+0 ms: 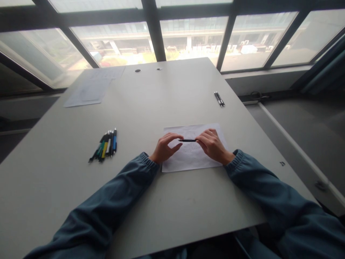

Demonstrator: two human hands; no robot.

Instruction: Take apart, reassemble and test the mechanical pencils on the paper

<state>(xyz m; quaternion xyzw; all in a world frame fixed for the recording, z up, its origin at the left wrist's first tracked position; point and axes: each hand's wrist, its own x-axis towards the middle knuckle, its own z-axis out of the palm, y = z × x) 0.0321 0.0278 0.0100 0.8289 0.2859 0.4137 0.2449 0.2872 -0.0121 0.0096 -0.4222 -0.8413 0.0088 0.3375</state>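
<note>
A slim black pen (188, 140) lies level between my two hands, above a white sheet of paper (185, 162). My right hand (212, 145) is closed on the pen's right end, fingers and thumb pinched together. At the other end, the thumb and fingers of my left hand (166, 146) are apart in a C shape around the pen's tip. The index finger is very near the pen; I cannot tell if it touches. Faint marks show on the sheet, partly covered by my hands.
To the left lies a cluster of several pens (105, 145), with black, green, yellow, white and blue parts. Two dark pens (219, 99) rest near the table's right edge. Papers (88, 86) lie at the far left, before the windows. Two round holes (137, 71) sit at the back.
</note>
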